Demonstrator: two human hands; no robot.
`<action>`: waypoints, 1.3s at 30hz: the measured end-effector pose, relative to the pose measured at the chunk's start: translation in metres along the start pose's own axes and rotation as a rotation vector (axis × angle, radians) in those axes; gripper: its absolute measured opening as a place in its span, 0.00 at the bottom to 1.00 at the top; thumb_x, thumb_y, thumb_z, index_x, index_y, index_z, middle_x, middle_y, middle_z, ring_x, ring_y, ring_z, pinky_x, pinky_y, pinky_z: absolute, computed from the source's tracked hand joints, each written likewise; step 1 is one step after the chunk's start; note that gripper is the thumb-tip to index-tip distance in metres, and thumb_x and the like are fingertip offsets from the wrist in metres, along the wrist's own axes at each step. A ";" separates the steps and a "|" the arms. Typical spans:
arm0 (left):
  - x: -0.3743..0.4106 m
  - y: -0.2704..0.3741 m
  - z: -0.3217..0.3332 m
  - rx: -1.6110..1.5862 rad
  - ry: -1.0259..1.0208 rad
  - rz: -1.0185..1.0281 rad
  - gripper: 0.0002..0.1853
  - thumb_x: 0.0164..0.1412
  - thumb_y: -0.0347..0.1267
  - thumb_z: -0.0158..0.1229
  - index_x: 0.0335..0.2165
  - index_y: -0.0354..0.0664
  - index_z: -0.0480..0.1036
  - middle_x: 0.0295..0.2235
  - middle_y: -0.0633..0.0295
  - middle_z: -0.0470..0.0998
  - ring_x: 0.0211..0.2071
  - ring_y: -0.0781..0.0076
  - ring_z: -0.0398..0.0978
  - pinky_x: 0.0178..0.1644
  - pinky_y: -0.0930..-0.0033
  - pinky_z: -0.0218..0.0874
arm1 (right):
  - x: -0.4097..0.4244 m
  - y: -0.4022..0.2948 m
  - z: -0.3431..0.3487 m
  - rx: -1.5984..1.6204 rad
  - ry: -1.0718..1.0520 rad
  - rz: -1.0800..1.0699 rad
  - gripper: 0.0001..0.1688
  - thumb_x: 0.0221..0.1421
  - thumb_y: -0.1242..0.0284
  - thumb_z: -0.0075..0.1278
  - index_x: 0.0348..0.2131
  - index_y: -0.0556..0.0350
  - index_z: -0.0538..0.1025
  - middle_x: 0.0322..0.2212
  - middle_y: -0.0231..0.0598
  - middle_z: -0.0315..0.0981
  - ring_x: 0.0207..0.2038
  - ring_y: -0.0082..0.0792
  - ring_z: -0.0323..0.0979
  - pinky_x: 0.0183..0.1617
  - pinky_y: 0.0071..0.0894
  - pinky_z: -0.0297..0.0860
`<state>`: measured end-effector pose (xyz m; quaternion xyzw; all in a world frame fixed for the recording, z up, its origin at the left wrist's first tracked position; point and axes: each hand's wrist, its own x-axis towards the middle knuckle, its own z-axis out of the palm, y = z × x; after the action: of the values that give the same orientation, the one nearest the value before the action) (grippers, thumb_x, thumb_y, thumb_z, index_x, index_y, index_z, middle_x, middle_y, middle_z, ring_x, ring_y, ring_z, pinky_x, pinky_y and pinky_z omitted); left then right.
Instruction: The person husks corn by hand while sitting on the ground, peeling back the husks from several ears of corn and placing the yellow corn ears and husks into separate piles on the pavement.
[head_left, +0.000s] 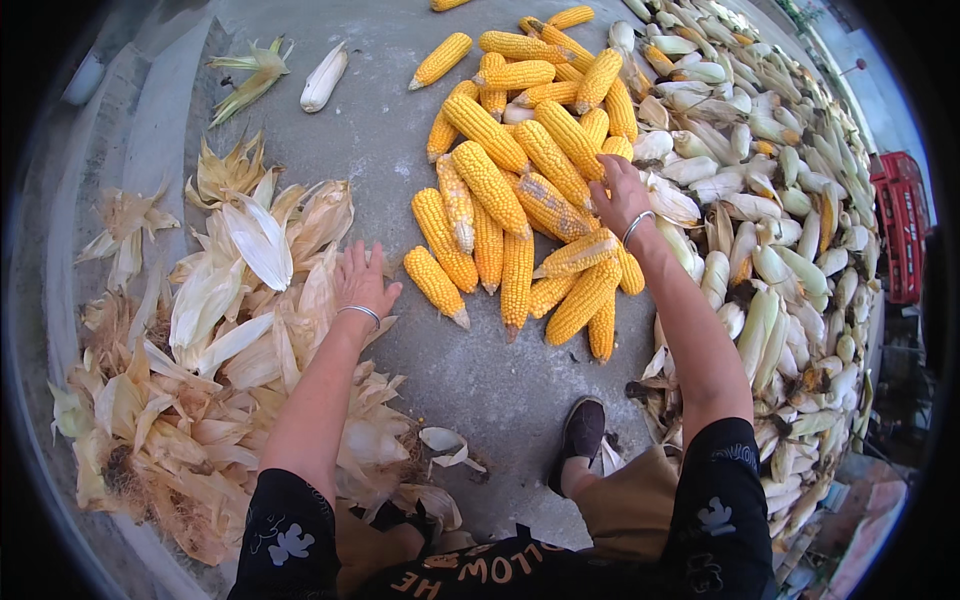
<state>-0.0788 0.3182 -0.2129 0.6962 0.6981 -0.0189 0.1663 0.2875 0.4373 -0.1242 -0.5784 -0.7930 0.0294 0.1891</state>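
My left hand, fingers spread and holding nothing, is over the right edge of a heap of dry corn husks. Between my hands lies a pile of husked yellow corn cobs, some with greyish, patchy kernels. My right hand reaches to the right side of this pile, near a pale husked-over ear. Its fingers are apart, with no cob visibly gripped; whether the fingertips touch the cobs is hard to tell. A large mound of corn ears in their husks spreads along the right.
One pale ear in its husk and a loose greenish husk lie on the concrete floor at upper left. Concrete steps run along the left. A red vehicle stands beyond the mound. My shoe is below the cobs.
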 end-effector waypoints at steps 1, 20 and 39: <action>0.007 -0.003 0.008 0.003 -0.039 -0.036 0.41 0.41 0.42 0.58 0.52 0.43 0.50 0.53 0.49 0.48 0.55 0.51 0.44 0.54 0.52 0.40 | 0.014 0.011 0.003 -0.035 0.007 0.000 0.24 0.42 0.72 0.48 0.42 0.60 0.65 0.40 0.51 0.62 0.42 0.49 0.61 0.46 0.39 0.60; 0.023 -0.015 0.032 0.087 -0.382 -0.119 0.51 0.38 0.42 0.62 0.55 0.42 0.40 0.55 0.40 0.36 0.57 0.43 0.34 0.57 0.49 0.35 | 0.124 0.032 0.027 1.182 -0.200 0.611 0.18 0.49 0.66 0.48 0.36 0.61 0.68 0.26 0.32 0.70 0.26 0.20 0.68 0.25 0.15 0.63; 0.031 -0.014 0.033 -0.022 -0.378 -0.118 0.50 0.39 0.40 0.62 0.55 0.44 0.41 0.56 0.42 0.34 0.58 0.46 0.31 0.58 0.50 0.31 | 0.187 0.068 0.140 -0.144 -0.191 -0.111 0.07 0.39 0.78 0.44 0.24 0.57 0.73 0.25 0.46 0.70 0.35 0.44 0.67 0.40 0.35 0.64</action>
<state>-0.0853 0.3395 -0.2552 0.6361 0.6943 -0.1516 0.3007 0.2544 0.6571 -0.2223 -0.5403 -0.8382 0.0168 0.0720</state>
